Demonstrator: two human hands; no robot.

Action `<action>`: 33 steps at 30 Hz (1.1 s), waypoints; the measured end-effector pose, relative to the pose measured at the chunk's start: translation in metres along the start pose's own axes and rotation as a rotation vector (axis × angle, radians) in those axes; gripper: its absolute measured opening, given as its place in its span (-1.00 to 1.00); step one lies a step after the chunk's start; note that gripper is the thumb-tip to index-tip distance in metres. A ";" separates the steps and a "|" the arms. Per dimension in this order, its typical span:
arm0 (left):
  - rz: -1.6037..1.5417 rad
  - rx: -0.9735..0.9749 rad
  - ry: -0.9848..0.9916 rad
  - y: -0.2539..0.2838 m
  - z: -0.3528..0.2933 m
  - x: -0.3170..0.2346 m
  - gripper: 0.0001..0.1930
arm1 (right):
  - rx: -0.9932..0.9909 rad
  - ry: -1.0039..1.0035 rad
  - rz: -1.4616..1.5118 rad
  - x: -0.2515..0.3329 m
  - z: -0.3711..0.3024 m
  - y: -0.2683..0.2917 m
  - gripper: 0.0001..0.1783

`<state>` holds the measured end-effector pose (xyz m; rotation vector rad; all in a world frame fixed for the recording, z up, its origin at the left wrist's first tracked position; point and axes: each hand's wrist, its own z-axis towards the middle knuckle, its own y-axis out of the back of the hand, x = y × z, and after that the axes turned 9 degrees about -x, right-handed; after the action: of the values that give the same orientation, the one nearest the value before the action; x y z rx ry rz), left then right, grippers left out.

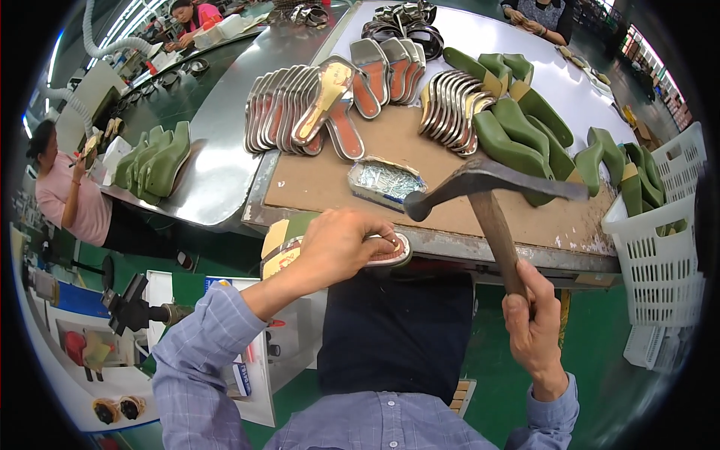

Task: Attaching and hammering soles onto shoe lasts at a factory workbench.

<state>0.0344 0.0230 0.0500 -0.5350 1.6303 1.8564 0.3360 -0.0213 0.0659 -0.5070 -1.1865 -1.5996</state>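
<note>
My right hand (534,319) is wrapped round the wooden handle of a hammer (493,221). Its dark metal head is raised over the table's front edge. Below and left of the hammer, my left hand (337,238) rests over a green shoe last (300,223) with an insole (276,260) on its upward face. Thumb and forefinger pinch together at the insole's reddish end; what they hold is too small to make out. My palm and wrist hide the middle of the insole. An open box of small nails (386,181) lies just beyond my left hand.
Silver-edged insoles (281,109) stand in rows on the brown board (442,217). Green lasts (517,139) lie at right, and more lasts (161,161) stand on the left metal table. A white basket (660,255) stands at the right edge. Other people work at left and across the table.
</note>
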 end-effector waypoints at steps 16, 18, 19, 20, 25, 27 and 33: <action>0.442 0.157 -0.374 0.036 -0.015 0.016 -0.40 | -0.002 -0.400 0.353 0.011 -0.025 0.002 -0.45; 0.417 0.213 -0.365 0.037 -0.007 0.017 -0.41 | -0.080 -0.340 0.311 -0.002 -0.030 -0.002 -0.45; 0.394 0.257 -0.351 0.037 -0.004 0.016 -0.42 | -0.112 -0.236 0.270 -0.012 -0.037 -0.002 -0.45; 0.394 0.249 -0.364 0.036 -0.002 0.015 -0.45 | -0.118 -0.243 0.270 -0.018 -0.042 -0.003 -0.45; 0.446 0.184 -0.380 0.030 -0.006 0.009 -0.48 | -0.107 -0.070 -0.019 -0.015 -0.038 -0.010 -0.52; 0.452 0.167 -0.373 0.030 -0.007 0.009 -0.49 | -0.075 -0.112 0.024 -0.013 -0.038 -0.011 -0.52; 0.434 0.146 -0.381 0.028 -0.006 0.007 -0.51 | -0.018 -0.109 -0.008 0.003 -0.024 -0.011 -0.53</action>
<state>0.0097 0.0162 0.0649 0.2479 1.6843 1.9613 0.3305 -0.0440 0.0530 -0.6079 -1.2581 -1.6077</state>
